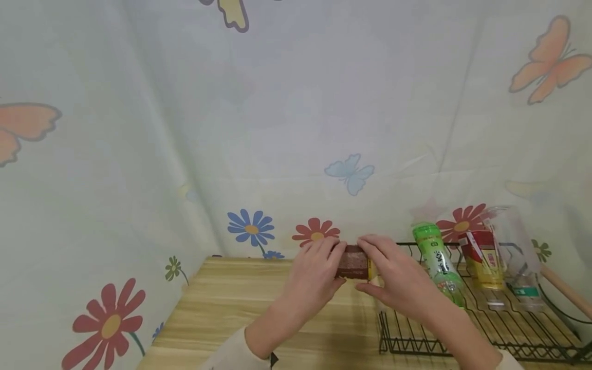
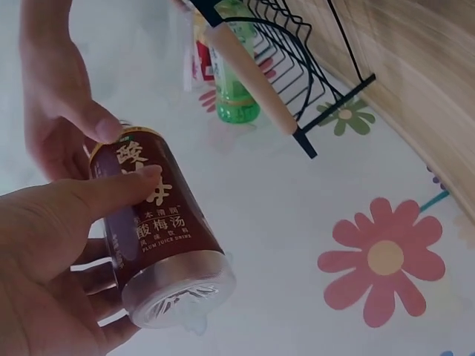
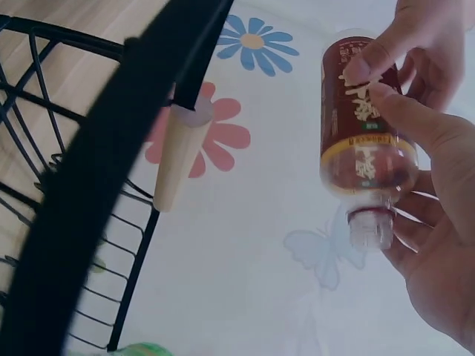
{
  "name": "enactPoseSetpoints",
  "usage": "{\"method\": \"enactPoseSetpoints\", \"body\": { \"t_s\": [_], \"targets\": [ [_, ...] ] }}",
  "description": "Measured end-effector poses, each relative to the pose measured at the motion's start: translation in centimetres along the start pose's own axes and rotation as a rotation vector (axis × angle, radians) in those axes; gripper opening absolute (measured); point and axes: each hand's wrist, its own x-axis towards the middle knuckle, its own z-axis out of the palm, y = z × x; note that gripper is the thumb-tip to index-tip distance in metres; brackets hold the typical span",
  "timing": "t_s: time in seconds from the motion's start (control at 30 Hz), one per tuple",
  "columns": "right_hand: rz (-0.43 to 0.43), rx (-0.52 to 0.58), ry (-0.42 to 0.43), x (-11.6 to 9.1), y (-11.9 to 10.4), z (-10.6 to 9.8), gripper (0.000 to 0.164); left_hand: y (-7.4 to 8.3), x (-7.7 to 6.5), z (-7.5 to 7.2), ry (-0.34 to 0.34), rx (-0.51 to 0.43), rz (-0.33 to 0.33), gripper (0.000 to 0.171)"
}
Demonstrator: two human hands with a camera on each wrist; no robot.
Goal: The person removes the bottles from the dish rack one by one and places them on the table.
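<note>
Both hands hold a plum juice bottle sideways between them, above the wooden table. Its dark red-brown label with pale lettering shows in the left wrist view. My left hand grips the base end, thumb across the label and fingers behind. Toward the neck, my right hand has its thumb on one side and its fingers on the other. In the right wrist view, the bottle's clear cap is on, close to the right hand's fingers, and the left thumb lies over the label.
A black wire rack with a wooden handle stands to the right on the table. On it lean a green bottle, a red-and-yellow package and a clear bottle. A flower-and-butterfly curtain hangs behind.
</note>
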Motion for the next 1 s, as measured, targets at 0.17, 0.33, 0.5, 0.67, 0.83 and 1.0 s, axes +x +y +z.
{"method": "enactPoseSetpoints", "body": {
  "t_s": [0.17,0.33,0.5,0.67,0.83,1.0],
  "targets": [
    [-0.008,-0.012,0.045,-0.3,1.0,-0.9,0.103,-1.1,-0.4,0.4,0.023,0.021,-0.018,0.079],
    [0.012,-0.026,0.049,-0.8,2.1,-2.1,0.107,-2.7,-0.9,0.7,0.04,0.016,-0.045,0.079],
    [0.04,-0.019,0.057,-1.2,3.0,-3.0,0.108,-4.5,-1.5,0.9,0.071,-0.04,-0.063,0.082],
    [0.085,-0.002,0.074,-1.8,3.8,-3.4,0.107,-6.8,-2.5,1.4,0.135,-0.153,-0.098,0.083],
    [0.145,0.026,0.078,-2.4,4.7,-4.0,0.106,-9.4,-3.4,1.2,0.211,-0.255,-0.131,0.08],
    [0.207,0.075,0.067,-3.1,5.6,-4.7,0.105,-12.0,-4.5,0.7,0.263,-0.387,-0.196,0.08]
  ]
}}
